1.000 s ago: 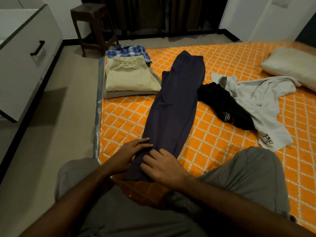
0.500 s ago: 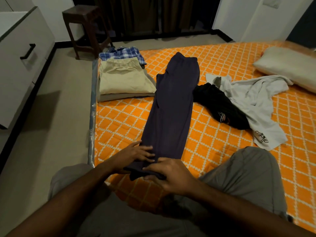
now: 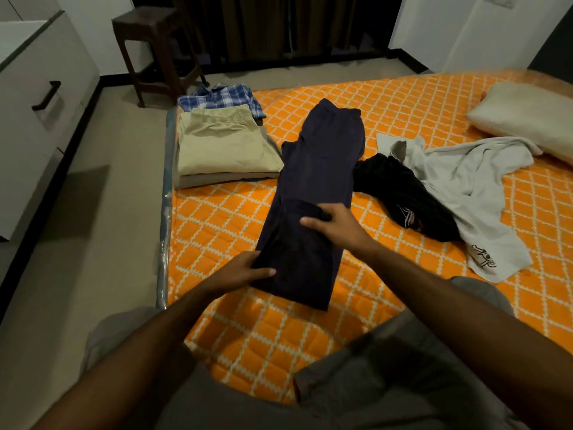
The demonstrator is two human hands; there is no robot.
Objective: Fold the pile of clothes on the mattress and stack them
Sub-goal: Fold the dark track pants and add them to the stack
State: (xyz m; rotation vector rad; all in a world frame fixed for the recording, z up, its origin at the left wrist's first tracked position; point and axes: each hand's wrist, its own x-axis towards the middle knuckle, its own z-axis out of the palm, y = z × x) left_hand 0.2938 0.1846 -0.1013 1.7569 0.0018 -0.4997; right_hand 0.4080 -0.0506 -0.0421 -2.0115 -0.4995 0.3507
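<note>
Orange mattress (image 3: 403, 97) with white lattice pattern, low on a beige floor (image 3: 93, 243); dark curtains (image 3: 279, 23) at the far wall, white cabinet (image 3: 40, 103) to the left, dark wooden stool (image 3: 155, 48) beyond the mattress corner. Navy trousers (image 3: 319, 169) laid lengthwise mid-mattress, near end doubled up over itself. Folded stack (image 3: 223, 147) at the far-left corner: beige garment on top, blue plaid shirt (image 3: 223, 96) behind. Grey T-shirt (image 3: 465, 187) and black garment (image 3: 406, 200) crumpled right of the trousers, touching; pillow (image 3: 521, 119) beyond. Left hand (image 3: 245, 270) gripping the fold's left edge; right hand (image 3: 335, 223) pinching the turned-up hem.
</note>
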